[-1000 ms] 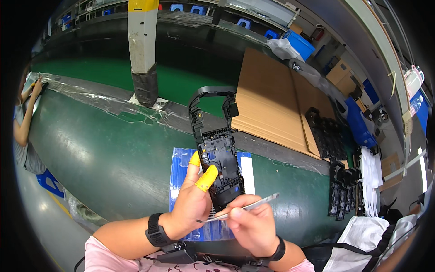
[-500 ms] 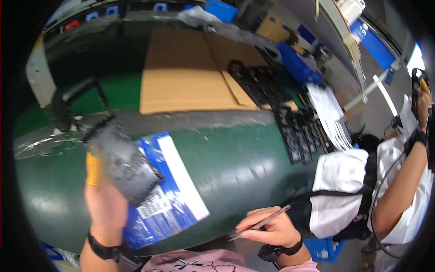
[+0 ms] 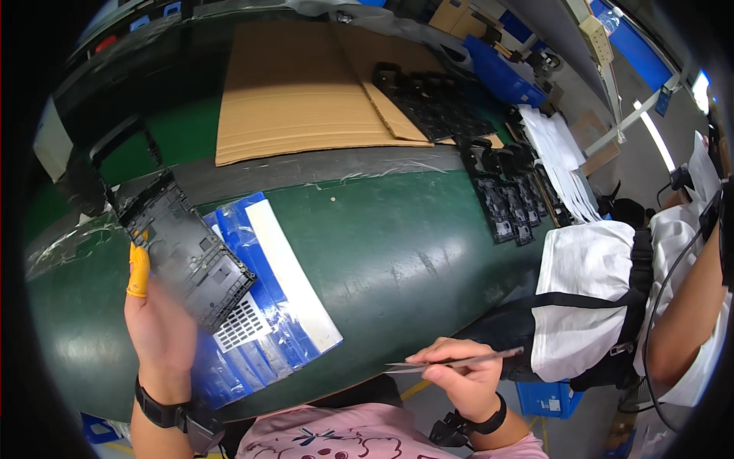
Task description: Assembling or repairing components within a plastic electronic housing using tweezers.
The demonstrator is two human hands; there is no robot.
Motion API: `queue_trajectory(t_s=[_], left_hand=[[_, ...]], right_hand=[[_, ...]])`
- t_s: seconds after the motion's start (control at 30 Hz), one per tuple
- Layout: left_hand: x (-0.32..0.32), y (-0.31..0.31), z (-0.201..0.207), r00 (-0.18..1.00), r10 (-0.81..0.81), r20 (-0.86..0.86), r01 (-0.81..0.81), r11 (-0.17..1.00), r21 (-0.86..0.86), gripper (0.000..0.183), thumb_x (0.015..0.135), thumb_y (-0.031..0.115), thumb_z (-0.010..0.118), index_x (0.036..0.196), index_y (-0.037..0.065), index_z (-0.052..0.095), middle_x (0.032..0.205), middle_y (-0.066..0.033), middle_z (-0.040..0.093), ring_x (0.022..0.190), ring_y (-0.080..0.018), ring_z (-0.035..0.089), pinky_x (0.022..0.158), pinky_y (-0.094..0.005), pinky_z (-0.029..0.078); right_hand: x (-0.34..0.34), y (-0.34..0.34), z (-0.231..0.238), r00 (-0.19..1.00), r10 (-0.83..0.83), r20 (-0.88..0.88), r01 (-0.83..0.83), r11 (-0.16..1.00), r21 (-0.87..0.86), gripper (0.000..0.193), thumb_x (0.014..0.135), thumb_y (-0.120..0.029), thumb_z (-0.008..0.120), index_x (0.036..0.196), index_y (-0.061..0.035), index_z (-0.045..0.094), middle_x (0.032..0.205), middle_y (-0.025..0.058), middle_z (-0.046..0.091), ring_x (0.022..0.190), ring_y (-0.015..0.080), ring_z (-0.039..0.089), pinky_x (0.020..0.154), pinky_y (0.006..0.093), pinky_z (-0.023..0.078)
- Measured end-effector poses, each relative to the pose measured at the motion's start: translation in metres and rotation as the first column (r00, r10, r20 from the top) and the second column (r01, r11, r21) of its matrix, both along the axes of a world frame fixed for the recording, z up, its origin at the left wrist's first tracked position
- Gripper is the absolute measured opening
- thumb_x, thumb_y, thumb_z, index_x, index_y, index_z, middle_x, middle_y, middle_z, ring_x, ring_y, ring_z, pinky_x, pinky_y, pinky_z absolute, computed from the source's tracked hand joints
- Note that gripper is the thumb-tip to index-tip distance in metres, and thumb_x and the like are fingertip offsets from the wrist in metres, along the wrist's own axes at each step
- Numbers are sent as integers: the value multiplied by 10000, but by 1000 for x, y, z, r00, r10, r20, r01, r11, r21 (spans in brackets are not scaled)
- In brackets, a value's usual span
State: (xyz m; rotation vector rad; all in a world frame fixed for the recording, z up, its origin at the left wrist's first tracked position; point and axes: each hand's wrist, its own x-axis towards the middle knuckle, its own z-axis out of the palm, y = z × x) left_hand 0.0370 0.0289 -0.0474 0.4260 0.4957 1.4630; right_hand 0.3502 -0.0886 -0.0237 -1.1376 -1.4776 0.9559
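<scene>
My left hand [image 3: 162, 329] is closed on a dark grey plastic housing [image 3: 187, 245], which it holds tilted with the ribbed inner side up. A yellow finger cot [image 3: 138, 271] covers one fingertip, and a black loop-shaped frame [image 3: 122, 139] sticks out from the housing's far end. Partly beneath the housing lies a sheet of small black stickers [image 3: 243, 327], on a blue plastic-covered folder [image 3: 264, 249] with a white edge strip. Near the table's front edge, my right hand [image 3: 468, 382] pinches metal tweezers [image 3: 478, 358], nearly level, their tips pointing left and apart from the housing.
Flat cardboard [image 3: 290, 126] lies across the green table [image 3: 382, 245]. Several black plastic housings [image 3: 501, 191] are stacked at its right, beside white paper strips [image 3: 550, 153]. A co-worker in a white garment [image 3: 585, 264] sits close on the right. A blue bin [image 3: 497, 73] stands behind.
My right hand's tweezers have turned from a slant to nearly level. The housing, blurred before, now shows sharply. The whole view has shifted, with the table objects sitting higher in it.
</scene>
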Motion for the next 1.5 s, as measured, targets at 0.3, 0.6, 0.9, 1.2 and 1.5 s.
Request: queue_trajectory(t_s=[0.3, 0.6, 0.9, 1.2, 1.5], left_hand=[[3, 1, 9, 995, 92, -24, -92, 996, 0, 379, 899, 303, 454, 1192, 63, 446, 1174, -81, 499, 1075, -230, 472, 935, -380, 360], [1, 10, 12, 980, 201, 1, -200, 979, -42, 369, 930, 262, 377, 1214, 32, 433, 1177, -122, 524, 1079, -265, 510, 940, -412, 395], [-10, 9, 20, 973, 205, -103, -209, 977, -36, 347, 931, 193, 395, 1253, 66, 378, 1164, -75, 495, 1046, -199, 503, 896, -357, 430], [-2, 9, 25, 960, 244, -135, -244, 970, 12, 363, 934, 146, 366, 1287, 72, 328, 1202, -86, 466, 1072, -197, 488, 892, -356, 434], [0, 11, 26, 963, 235, -131, -234, 972, 23, 367, 931, 145, 379, 1287, 77, 326, 1187, -86, 471, 1064, -190, 490, 884, -348, 435]], right_hand=[[7, 27, -18, 975, -74, -209, -4, 937, -351, 156, 825, 8, 544, 966, 72, 563, 936, 172, 623, 845, 181, 609, 742, 275, 492], [-18, 49, 4, 891, -189, -413, 21, 925, -378, 126, 834, -41, 541, 909, 55, 570, 873, 203, 622, 707, 187, 613, 605, 260, 497], [-108, 102, -15, 947, 87, -309, -211, 895, -394, 140, 814, -38, 602, 943, 14, 588, 811, 78, 633, 626, 68, 562, 530, 180, 445], [-103, 108, -33, 956, 84, -280, -203, 881, -428, 127, 809, -43, 609, 927, 4, 599, 759, 65, 636, 569, 62, 553, 501, 175, 437], [-103, 111, -33, 958, 75, -278, -198, 873, -446, 92, 796, 17, 591, 887, 29, 587, 739, 121, 636, 529, 100, 545, 461, 189, 421]])
